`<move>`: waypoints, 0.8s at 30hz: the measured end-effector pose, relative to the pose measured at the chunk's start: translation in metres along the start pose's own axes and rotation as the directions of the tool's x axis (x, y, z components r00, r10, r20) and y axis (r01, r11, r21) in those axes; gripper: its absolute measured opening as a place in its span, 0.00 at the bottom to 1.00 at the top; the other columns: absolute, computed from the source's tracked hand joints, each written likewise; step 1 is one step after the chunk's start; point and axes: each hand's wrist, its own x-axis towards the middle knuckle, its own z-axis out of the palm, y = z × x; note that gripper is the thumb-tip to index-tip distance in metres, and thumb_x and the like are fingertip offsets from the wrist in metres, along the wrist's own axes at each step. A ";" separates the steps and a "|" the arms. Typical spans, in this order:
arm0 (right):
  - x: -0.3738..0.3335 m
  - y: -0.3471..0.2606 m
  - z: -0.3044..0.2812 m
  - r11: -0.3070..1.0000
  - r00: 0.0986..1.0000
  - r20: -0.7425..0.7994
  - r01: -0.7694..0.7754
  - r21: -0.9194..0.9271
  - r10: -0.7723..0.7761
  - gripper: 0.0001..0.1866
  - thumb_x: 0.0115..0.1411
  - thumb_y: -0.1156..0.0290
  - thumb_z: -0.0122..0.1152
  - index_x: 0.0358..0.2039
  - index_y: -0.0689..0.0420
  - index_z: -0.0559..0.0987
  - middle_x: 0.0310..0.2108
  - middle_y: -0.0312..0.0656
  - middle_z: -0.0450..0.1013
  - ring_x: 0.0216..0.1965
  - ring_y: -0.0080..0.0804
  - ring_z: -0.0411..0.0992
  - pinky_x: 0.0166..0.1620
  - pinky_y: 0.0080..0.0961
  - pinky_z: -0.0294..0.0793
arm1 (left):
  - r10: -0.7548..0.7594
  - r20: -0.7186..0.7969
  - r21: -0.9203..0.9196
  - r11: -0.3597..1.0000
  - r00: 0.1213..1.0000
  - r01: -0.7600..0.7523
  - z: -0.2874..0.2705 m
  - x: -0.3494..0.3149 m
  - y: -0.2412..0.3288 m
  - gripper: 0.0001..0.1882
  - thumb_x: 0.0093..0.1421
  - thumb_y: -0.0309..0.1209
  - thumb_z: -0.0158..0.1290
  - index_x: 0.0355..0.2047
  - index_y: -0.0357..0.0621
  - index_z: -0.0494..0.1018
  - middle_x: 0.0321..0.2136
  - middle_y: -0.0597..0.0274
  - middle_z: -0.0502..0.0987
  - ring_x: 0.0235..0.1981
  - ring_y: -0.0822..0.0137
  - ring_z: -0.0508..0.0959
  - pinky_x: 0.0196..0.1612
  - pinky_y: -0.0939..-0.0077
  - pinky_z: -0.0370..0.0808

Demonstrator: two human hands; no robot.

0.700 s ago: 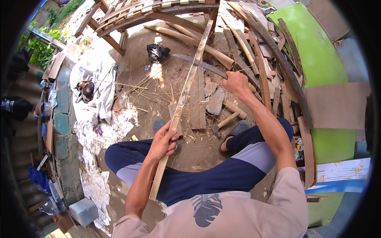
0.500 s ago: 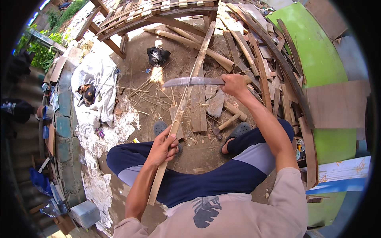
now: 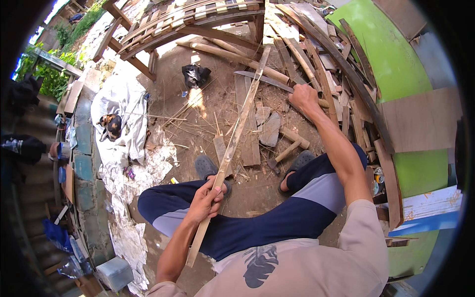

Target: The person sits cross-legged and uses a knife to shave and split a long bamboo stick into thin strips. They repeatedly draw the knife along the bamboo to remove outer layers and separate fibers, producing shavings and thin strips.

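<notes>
1. Head view: bare earth floor (image 3: 168, 69), littered with chips, fills the middle of the frame; one green panel (image 3: 410, 64) lines the right and one slatted wooden stand (image 3: 193, 21) the top.
2. One bamboo strip (image 3: 230, 148) runs diagonally from upper centre to lower centre. The left hand (image 3: 205, 200), at lower centre, is closed round it near its lower end, probably so the upper length stays free and steady.
3. One long knife (image 3: 274, 83) crosses the strip at upper centre. The right hand (image 3: 304, 99) is a closed fist on its handle, held out to the right, presumably to keep the fingers clear of the edge. Whether blade and strip touch, I cannot tell.
4. Two grey clogs (image 3: 204, 166) are set apart at centre, likely for a stable seat. Between them lies one hammer (image 3: 287, 152), perhaps kept within reach.
5. One black plastic bag (image 3: 196, 75) sits at upper centre; one curled, patched animal (image 3: 111, 126) lies on white cloth (image 3: 132, 104) at left.
6. Upper right, the wood pile (image 3: 321, 64) is too tangled to count.
</notes>
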 end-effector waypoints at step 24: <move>-0.023 -0.036 -0.043 0.993 0.985 -0.171 0.051 0.104 -0.033 0.16 0.54 0.58 0.60 0.34 0.57 0.84 0.31 0.55 0.80 0.35 0.53 0.80 0.41 0.46 0.79 | -0.043 0.000 0.066 0.997 0.999 0.043 -0.002 0.053 0.014 0.26 0.72 0.49 0.32 0.51 0.38 0.66 0.41 0.51 0.79 0.39 0.63 0.81 0.44 0.66 0.78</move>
